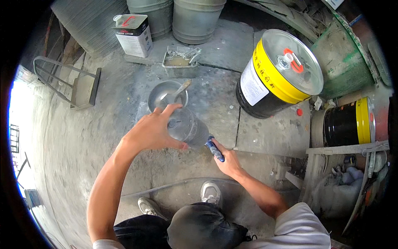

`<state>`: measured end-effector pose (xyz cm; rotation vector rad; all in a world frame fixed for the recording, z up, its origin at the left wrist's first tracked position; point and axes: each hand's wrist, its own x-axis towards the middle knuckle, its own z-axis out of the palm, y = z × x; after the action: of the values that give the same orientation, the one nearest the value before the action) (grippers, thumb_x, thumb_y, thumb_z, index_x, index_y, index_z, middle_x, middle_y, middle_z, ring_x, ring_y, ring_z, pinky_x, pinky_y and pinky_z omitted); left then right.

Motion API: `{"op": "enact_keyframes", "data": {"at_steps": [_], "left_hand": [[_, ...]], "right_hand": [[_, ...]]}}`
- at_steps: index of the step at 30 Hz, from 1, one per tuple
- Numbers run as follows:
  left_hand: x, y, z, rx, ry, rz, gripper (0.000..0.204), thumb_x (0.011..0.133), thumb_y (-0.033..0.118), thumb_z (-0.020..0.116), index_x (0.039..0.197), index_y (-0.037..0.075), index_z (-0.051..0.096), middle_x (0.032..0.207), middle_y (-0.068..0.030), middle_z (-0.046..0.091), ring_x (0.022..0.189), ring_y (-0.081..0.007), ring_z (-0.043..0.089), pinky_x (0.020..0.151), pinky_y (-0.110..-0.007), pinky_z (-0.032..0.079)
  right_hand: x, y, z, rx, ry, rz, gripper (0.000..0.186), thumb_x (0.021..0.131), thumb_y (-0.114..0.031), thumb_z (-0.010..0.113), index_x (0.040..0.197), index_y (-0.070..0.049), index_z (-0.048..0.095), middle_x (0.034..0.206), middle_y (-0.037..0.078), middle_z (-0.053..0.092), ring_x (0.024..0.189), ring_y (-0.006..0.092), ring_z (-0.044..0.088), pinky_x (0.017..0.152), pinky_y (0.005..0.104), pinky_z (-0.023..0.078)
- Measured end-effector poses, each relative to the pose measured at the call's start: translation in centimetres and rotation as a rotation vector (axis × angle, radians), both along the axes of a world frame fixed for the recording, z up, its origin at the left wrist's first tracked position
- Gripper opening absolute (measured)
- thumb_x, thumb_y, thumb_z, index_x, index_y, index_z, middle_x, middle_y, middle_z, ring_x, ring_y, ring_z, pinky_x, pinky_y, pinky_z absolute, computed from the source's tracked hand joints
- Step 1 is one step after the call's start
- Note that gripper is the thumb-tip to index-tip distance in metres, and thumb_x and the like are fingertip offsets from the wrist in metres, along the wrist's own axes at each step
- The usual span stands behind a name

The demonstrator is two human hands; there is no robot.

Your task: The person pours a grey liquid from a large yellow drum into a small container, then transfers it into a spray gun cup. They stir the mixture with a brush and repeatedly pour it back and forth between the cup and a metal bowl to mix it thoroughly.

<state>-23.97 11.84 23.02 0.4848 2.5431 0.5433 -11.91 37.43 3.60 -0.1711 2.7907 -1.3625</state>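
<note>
My left hand [155, 130] grips a translucent plastic cylindrical container [190, 128], tilted over the near edge of a steel bowl [156, 92]. Its fingers wrap round the container's left side. My right hand [226, 159] holds a blue-handled tool [216, 149] just right of the container; the tool's head is hidden or too unclear to make out. A scraper with a pale handle [182, 88] rests in the bowl.
A drum [277, 70] stands right; another [344, 124] lies on a ledge. Behind the bowl are a filled metal tray [180, 70], a rectangular can [132, 43] and grey buckets [192, 23]. A metal-handled dustpan [85, 89] stands left; a hose [157, 186] crosses the floor near my shoes.
</note>
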Motion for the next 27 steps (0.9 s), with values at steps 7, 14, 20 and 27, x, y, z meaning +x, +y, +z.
{"op": "enact_keyframes", "data": {"at_steps": [7,14,20,27], "left_hand": [[-2.5,-1.3,-0.9,0.123,-0.145,0.147,0.107,0.058,0.053,0.087,0.144,0.013,0.039,0.097,-0.0144,0.06,0.092,-0.0257,0.061,0.083,-0.035,0.047],[-5.1,-6.7,-3.1,0.574,-0.193,0.436,0.098,0.074,0.031,0.085,0.148,0.004,0.027,0.093,-0.0078,0.057,0.086,-0.0155,0.058,0.079,-0.029,0.047],[-6.5,-11.3,-7.0,0.703,-0.118,0.718,0.113,0.068,0.041,0.088,0.147,-0.004,0.02,0.12,-0.0211,0.055,0.093,-0.019,0.059,0.079,-0.031,0.051],[-8.3,-13.1,-12.9,0.68,-0.019,0.781,0.127,0.052,0.052,0.093,0.141,-0.01,0.026,0.132,-0.0278,0.049,0.123,-0.0342,0.052,0.103,-0.038,0.044]], "right_hand": [[0.3,-0.3,0.2,0.019,-0.084,-0.02,0.058,0.081,-0.008,0.063,0.137,-0.015,0.053,0.087,0.026,0.065,0.078,0.0436,0.064,0.066,0.0471,0.051],[-0.6,-0.1,-0.6,-0.124,-0.107,-0.037,0.056,0.084,-0.014,0.068,0.138,-0.011,0.053,0.098,0.023,0.068,0.081,0.031,0.068,0.076,0.0331,0.051],[-2.4,0.7,0.9,-0.085,-0.269,-0.08,0.061,0.08,-0.018,0.075,0.136,-0.005,0.054,0.102,0.016,0.07,0.084,0.0129,0.061,0.08,0.0288,0.049],[-5.0,2.2,1.6,-0.076,-0.139,-0.102,0.067,0.075,-0.007,0.075,0.138,-0.007,0.054,0.092,0.003,0.068,0.072,0.0065,0.054,0.069,0.0245,0.048]]}}
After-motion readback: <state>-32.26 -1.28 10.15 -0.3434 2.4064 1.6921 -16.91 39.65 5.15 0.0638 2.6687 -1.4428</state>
